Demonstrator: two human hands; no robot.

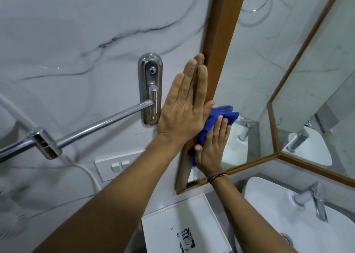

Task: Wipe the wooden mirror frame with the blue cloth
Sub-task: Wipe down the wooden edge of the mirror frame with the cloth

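Left hand: the person's left hand (184,107) lies flat, fingers straight and together, palm against the marble wall and the outer edge of the brown wooden mirror frame (222,32); it grasps nothing.
Right hand: the right hand (213,149) presses the crumpled blue cloth (222,115) onto the frame's left upright, fingers spread over the fabric, thumb hooked round the lower fold; a thin dark thread band circles the wrist.
Blue cloth: sits low on the left upright, just above the bottom left corner, bunched between palm and wood; its upper folds spill onto the mirror glass (255,70).
Frame: angled wooden border, left upright running up out of view, bottom rail passing behind the right wrist.
Wall: white marble with grey veins (76,32); a chrome rail bracket (150,89) sits just left of the left hand, with a chrome bar (92,127) extending leftward.
Below: white switch plate (115,166), white square tray (184,224), white basin (278,224) with chrome tap (315,201).
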